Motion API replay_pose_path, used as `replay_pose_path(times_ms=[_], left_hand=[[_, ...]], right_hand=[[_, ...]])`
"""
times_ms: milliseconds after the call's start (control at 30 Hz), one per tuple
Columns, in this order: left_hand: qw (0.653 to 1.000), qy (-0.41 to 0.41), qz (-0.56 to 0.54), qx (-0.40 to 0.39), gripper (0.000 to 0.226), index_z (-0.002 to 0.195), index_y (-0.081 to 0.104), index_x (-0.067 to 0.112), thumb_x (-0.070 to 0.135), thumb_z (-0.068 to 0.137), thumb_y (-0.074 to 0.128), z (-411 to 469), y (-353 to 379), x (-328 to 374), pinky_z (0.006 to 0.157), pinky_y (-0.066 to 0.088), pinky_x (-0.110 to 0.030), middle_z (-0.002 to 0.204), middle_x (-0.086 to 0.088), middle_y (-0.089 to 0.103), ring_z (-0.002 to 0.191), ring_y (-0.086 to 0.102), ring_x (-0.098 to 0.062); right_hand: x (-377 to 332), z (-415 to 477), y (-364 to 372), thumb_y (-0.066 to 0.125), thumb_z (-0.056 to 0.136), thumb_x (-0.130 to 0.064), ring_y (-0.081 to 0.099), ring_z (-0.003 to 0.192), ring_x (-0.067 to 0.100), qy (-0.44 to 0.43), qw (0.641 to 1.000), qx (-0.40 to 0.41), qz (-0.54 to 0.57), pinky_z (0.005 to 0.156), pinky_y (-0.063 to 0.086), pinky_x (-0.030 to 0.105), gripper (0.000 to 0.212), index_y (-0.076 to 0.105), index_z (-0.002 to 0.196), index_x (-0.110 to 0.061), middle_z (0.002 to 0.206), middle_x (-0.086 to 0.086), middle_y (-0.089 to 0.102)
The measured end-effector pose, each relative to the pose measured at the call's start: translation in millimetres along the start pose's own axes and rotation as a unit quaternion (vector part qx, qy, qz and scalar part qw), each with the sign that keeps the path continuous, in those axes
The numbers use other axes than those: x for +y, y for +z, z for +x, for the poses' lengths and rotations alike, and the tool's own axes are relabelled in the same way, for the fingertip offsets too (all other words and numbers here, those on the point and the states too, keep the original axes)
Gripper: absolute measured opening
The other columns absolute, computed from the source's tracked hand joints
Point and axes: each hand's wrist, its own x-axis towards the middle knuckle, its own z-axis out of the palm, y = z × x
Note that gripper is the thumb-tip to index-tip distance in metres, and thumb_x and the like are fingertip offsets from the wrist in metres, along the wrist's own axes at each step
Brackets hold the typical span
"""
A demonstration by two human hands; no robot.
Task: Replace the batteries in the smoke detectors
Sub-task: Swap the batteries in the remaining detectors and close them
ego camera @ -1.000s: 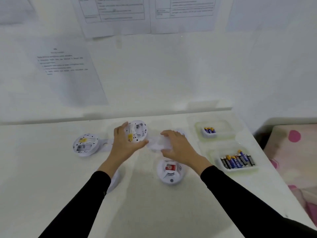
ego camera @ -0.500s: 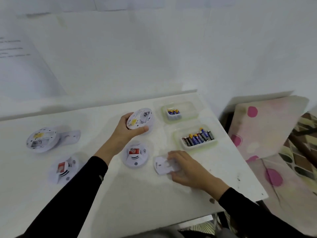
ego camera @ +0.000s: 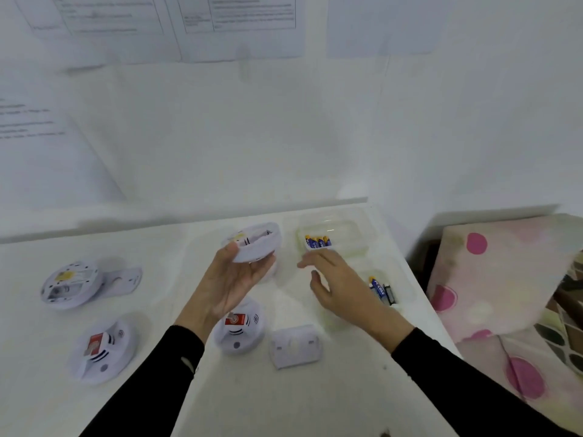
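Head view: a round white plastic smoke detector (ego camera: 257, 244) is held tilted in the left hand (ego camera: 232, 279); the right hand (ego camera: 336, 280) is spread empty above the white table (ego camera: 284, 405), near a clear tray of blue batteries (ego camera: 356, 244).

a home room used as a workstation. printed sheets (ego camera: 239, 26) hang above a white table (ego camera: 284, 405). spotted bedding (ego camera: 504, 279) lies beside it.

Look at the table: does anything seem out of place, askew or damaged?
Nothing looks spilled or broken. The far-left detector lies upside down, seemingly tilted against a loose cover; another cover lies alone, nearer the person.
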Motion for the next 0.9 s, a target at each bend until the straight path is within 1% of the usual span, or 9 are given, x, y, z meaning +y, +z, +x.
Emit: replay_pose_path(times_ms=[100,200,300,400,500,600,733,800,900], left_hand=[[0.999,-0.017,-0.021,-0.017,0.094,0.135,0.049,0.003,0.025,0.056,0.094,6.1,8.9,1.0,0.090,0.055,-0.050,0.138,-0.024,0.055,0.122,0.057,-0.042],[0.996,-0.038,-0.070,-0.037,0.093,0.143,0.040,0.005,0.013,0.064,0.089,10.7,15.8,-1.0,0.092,0.052,-0.059,0.145,-0.031,0.043,0.129,0.043,-0.057],[0.995,-0.038,-0.086,-0.042,0.090,0.143,0.040,0.006,0.007,0.065,0.085,14.2,24.0,-5.6,0.090,0.052,-0.061,0.145,-0.033,0.043,0.130,0.039,-0.059],[0.995,-0.050,-0.088,-0.010,0.092,0.145,0.044,0.009,0.031,0.067,0.087,19.1,33.0,-9.4,0.089,0.051,-0.063,0.143,-0.028,0.048,0.131,0.043,-0.054],[0.995,-0.051,-0.085,0.029,0.074,0.147,0.044,0.021,0.059,0.085,0.057,27.7,42.1,-11.4,0.089,0.054,-0.054,0.138,-0.019,0.057,0.127,0.052,-0.045],[0.993,-0.038,-0.095,0.058,0.063,0.138,0.054,0.022,0.063,0.091,0.041,34.0,43.7,-11.9,0.086,0.056,-0.051,0.133,-0.018,0.061,0.119,0.058,-0.044],[0.994,-0.021,-0.080,0.073,0.044,0.119,0.067,0.025,0.049,0.096,0.039,42.5,40.8,-7.5,0.083,0.057,-0.050,0.129,-0.017,0.064,0.115,0.061,-0.042],[0.994,-0.007,-0.073,0.084,0.043,0.119,0.067,0.025,0.049,0.097,0.039,47.7,38.2,-7.1,0.082,0.057,-0.050,0.130,-0.017,0.063,0.116,0.060,-0.042],[0.992,0.020,-0.070,0.100,0.050,0.129,0.060,0.024,0.056,0.097,0.039,54.0,36.8,-8.3,0.080,0.058,-0.051,0.134,-0.018,0.061,0.120,0.057,-0.040]], right_hand=[[37.7,56.0,-9.2,0.045,0.086,0.008,0.053,0.114,0.028,0.112,0.991,-0.041,-0.063,0.096,0.042,0.029,0.037,0.066,0.114,-0.006,0.117,0.011,0.060],[69.3,96.8,-14.8,0.043,0.090,0.005,0.049,0.127,0.024,0.253,0.954,-0.131,-0.096,0.103,0.038,0.026,0.041,0.064,0.123,-0.009,0.135,0.009,0.055],[89.3,109.7,-18.6,0.046,0.093,-0.001,0.048,0.129,0.022,0.303,0.931,-0.173,-0.104,0.106,0.037,0.026,0.038,0.061,0.127,-0.011,0.139,0.006,0.054],[98.4,110.0,-15.0,0.057,0.093,-0.014,0.057,0.120,0.026,0.324,0.923,-0.178,-0.104,0.099,0.043,0.029,0.028,0.068,0.116,-0.003,0.128,0.010,0.063],[100.8,113.8,-11.6,0.065,0.088,-0.019,0.066,0.099,0.025,0.337,0.925,-0.156,-0.084,0.083,0.052,0.030,0.022,0.075,0.096,-0.001,0.105,0.012,0.073],[98.4,113.8,-14.0,0.069,0.085,-0.021,0.062,0.083,0.019,0.345,0.923,-0.147,-0.081,0.067,0.043,0.023,0.016,0.072,0.083,-0.005,0.089,0.008,0.071],[66.7,102.0,-29.2,0.064,0.089,-0.016,0.062,0.075,0.010,0.317,0.943,0.076,0.074,0.058,0.040,0.012,0.010,0.062,0.095,-0.009,0.074,-0.005,0.067],[33.5,92.7,-39.7,0.064,0.091,-0.019,0.066,0.076,0.009,0.270,0.916,0.203,0.215,0.065,0.048,0.011,0.010,0.061,0.098,-0.013,0.070,-0.009,0.070],[-10.1,77.1,-41.5,0.069,0.088,-0.021,0.070,0.084,0.017,0.203,0.874,0.276,0.344,0.077,0.055,0.024,0.010,0.065,0.094,-0.015,0.086,-0.002,0.073]])
